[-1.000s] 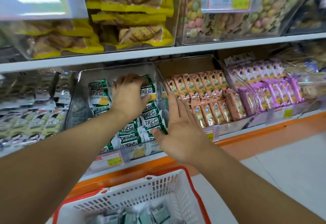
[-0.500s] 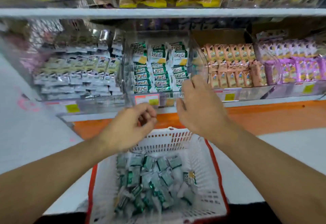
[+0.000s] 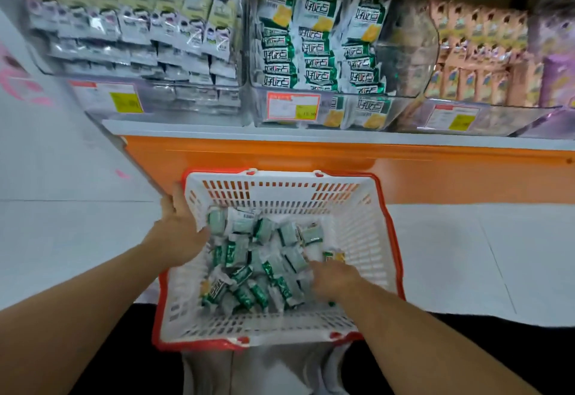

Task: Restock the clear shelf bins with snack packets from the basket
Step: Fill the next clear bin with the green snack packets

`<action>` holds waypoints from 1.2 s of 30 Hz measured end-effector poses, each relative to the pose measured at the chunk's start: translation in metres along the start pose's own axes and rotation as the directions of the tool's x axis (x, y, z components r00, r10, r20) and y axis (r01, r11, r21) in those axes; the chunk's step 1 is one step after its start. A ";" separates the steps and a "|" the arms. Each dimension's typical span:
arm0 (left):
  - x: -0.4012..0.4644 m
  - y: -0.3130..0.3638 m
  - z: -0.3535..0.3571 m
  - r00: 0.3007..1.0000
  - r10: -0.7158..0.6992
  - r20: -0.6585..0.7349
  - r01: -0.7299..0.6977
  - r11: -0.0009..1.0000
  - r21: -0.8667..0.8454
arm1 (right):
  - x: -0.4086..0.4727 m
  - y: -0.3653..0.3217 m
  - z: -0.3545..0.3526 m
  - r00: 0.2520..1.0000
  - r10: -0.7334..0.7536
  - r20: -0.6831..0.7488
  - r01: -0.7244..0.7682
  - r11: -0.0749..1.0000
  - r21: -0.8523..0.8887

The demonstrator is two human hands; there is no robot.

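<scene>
Inside one basket: perhaps twenty packets.

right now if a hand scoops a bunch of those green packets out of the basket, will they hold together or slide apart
Probably slide apart: the green packets lie loose and jumbled in the basket, and their wrappers look glossy, so likely slippery. They look small and soft-sided, so likely light and crushable rather than stiff.

The green-and-white snack packets stacked in the middle clear bin carry three large Chinese characters that look like 好吃点 (white on green on some packs, green on white on others). The same characters show on packets lying flat behind the bin's front wall. The price label on that bin has a yellow patch with digits, too blurred to read; the neighbouring bins' labels are equally illegible.
</scene>
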State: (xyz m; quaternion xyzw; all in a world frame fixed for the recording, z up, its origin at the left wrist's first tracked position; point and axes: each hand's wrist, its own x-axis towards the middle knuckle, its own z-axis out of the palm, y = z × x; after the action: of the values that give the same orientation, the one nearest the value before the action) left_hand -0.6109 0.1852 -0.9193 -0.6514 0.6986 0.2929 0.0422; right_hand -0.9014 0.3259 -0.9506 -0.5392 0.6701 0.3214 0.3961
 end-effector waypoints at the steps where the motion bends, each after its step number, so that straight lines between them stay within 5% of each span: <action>1: 0.002 -0.002 0.005 1.000 0.021 -0.016 -0.021 1.000 0.019 | 0.010 0.002 0.014 1.000 0.031 0.006 -0.031 0.999 0.023; 9: 0.002 -0.001 0.009 1.000 -0.002 -0.021 0.003 0.999 0.039 | 0.025 0.002 0.042 0.986 0.139 -0.089 -0.124 0.980 0.153; 15: -0.006 0.012 -0.014 0.987 -0.103 0.121 0.108 0.994 -0.034 | -0.006 0.012 -0.047 0.997 -0.026 -0.078 0.057 0.902 0.428; 19: -0.017 0.044 -0.051 0.975 -0.199 0.096 0.175 0.960 0.218 | -0.064 0.007 -0.121 0.958 -0.200 -0.204 0.280 0.792 0.542; 22: -0.030 0.081 -0.095 0.988 0.007 0.152 -0.047 0.963 0.266 | -0.114 0.006 -0.160 0.919 -0.257 -0.298 0.388 0.718 0.577; 25: -0.063 0.125 -0.137 0.916 0.273 0.293 -0.264 0.962 -0.072 | -0.166 0.005 -0.189 0.846 -0.294 -0.444 0.518 0.648 0.558; 28: -0.097 0.158 -0.168 0.835 0.434 0.337 -0.161 0.780 -0.605 | -0.205 0.001 -0.199 0.733 -0.286 -0.617 0.665 0.494 0.560; 30: -0.104 0.169 -0.179 0.834 0.485 0.266 -0.173 0.685 -0.708 | -0.217 -0.003 -0.198 0.655 -0.273 -0.704 0.739 0.428 0.521; 33: -0.097 0.176 -0.189 0.873 0.471 0.124 -0.261 0.668 -0.698 | -0.215 -0.007 -0.203 0.544 -0.226 -0.808 0.732 0.598 0.326; 36: -0.086 0.186 -0.194 0.900 0.434 0.035 -0.282 0.642 -0.713 | -0.212 -0.013 -0.223 0.355 -0.245 -0.902 0.687 0.723 0.074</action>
State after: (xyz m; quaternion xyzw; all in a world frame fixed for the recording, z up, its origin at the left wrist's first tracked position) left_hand -0.7093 0.1671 -0.6558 -0.4336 0.6447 0.5994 -0.1926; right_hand -0.9079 0.2312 -0.6582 -0.6898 0.6367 -0.2767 0.2054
